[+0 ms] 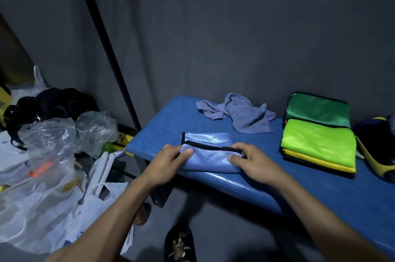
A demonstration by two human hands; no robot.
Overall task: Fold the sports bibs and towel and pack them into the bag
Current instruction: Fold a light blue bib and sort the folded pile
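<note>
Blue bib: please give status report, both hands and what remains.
Left hand and right hand each pinch the blue bib, half folded on bench. Towel unfolded behind. Folded bibs stacked right. Nothing blocking.

Two hands were in view, the left hand (168,164) and the right hand (253,162). One blue bib (210,156) with black trim lay on one blue bench (320,195). One grey towel (239,112) lay crumpled at the back. One stack of folded bibs (318,133) stood to the right: one dark green, one lime green, one yellow, and what looked like one black piece at the bottom, though the light was too poor to be sure. One yellow and black bag (376,154), partly cut off. At least three plastic bags (49,146) on the left. One dark slipper (180,244) below.
</note>
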